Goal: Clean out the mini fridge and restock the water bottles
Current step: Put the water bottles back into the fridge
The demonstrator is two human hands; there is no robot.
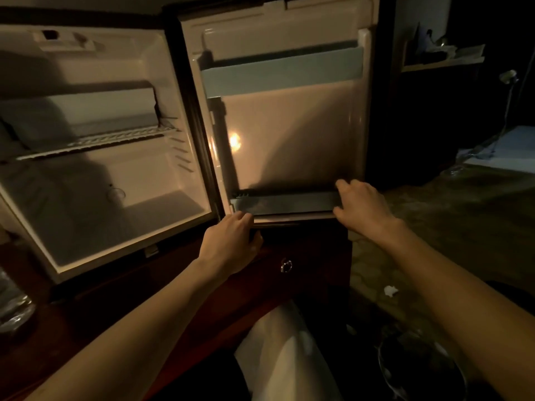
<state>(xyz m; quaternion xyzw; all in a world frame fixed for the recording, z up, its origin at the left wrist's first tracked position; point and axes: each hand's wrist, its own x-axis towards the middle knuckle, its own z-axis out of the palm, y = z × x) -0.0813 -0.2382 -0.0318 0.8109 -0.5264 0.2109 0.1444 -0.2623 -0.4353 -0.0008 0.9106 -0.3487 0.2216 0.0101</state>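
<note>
Head view, dim room: the mini fridge [95, 157] stands open with its cavity bare apart from a wire shelf [98, 141], and no water bottles can be made out inside it. Its door [289, 125] is swung wide to the right, and the person works at the lower door rail [285, 202], a long bar running left to right across the door's foot. The left hand [231, 244] curls its fingers under the door's bottom edge, just below the rail's left end. The right hand [362, 206] grips the rail's right end, thumb above and fingers wrapped below. The bar lies crosswise between the two hands, so I judge that any lift or pull must come evenly from both ends. A dark cabinet [304, 256] sits beneath.
</note>
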